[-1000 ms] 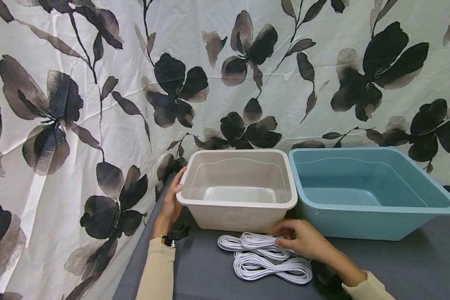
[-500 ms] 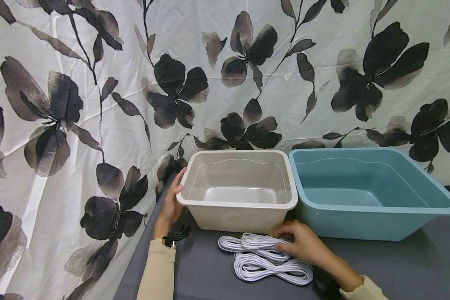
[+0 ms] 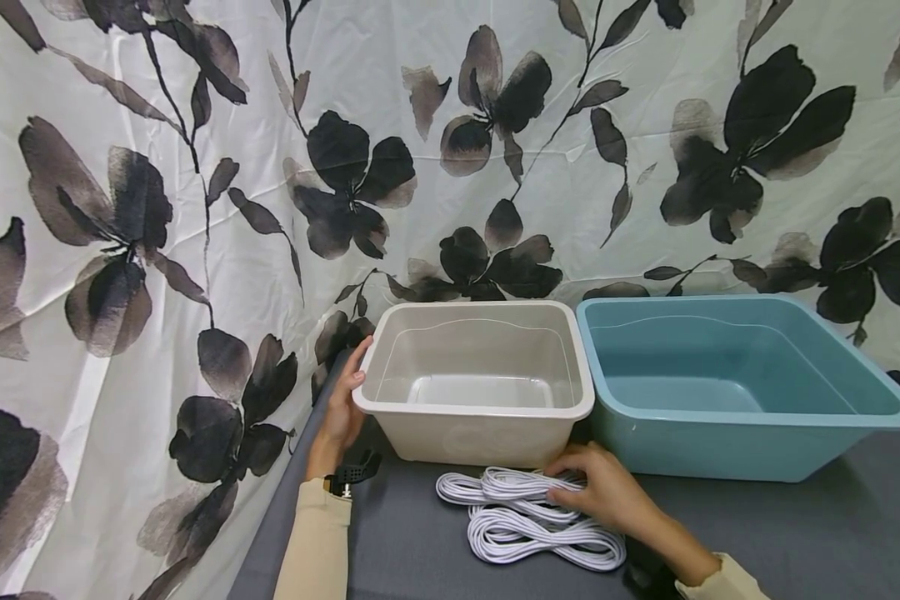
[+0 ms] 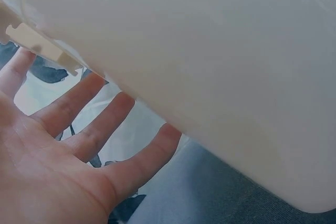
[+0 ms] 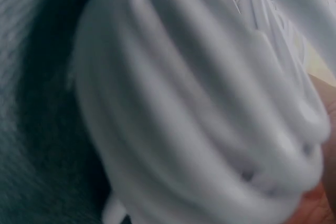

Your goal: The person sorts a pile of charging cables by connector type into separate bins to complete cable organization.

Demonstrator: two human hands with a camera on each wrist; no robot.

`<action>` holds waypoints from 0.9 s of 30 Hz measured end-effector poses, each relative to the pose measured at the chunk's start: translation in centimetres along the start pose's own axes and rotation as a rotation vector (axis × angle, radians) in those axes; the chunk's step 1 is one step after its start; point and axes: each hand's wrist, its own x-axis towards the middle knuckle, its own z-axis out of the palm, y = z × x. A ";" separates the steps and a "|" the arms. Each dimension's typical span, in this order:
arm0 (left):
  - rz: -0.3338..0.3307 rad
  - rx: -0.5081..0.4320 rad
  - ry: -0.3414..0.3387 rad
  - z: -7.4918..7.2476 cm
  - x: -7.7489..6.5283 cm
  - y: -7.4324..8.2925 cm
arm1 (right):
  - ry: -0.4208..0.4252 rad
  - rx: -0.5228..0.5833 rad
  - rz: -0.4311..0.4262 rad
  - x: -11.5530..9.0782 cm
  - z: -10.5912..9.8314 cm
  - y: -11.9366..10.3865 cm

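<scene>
Two figure-eight bundles of white cable lie on the grey cloth in the head view, an upper bundle (image 3: 495, 486) and a lower bundle (image 3: 525, 535). My right hand (image 3: 607, 492) grips the right end of the upper bundle between thumb and fingers. In the right wrist view, blurred cable loops (image 5: 194, 98) fill most of the picture and hide much of the hand. My left hand (image 3: 341, 408) rests on the left side of a beige tub (image 3: 465, 433). Its spread fingers (image 4: 100, 124) touch the tub's outer wall in the left wrist view.
A larger blue tub (image 3: 720, 446) stands right of the beige one, their rims close together. Both tubs have nothing inside. A white curtain (image 3: 390, 50) with dark flowers hangs behind and at the left. Grey cloth (image 3: 412, 533) covers the table.
My right hand has drawn in slightly, its thumb and fingers coming closer together on the cable end. My left hand, both tubs and the cables stay where they were.
</scene>
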 end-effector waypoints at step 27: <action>0.006 0.012 -0.003 -0.1 -0.1 0.0 | 0.009 0.092 -0.115 -0.2 -2.5 -1.1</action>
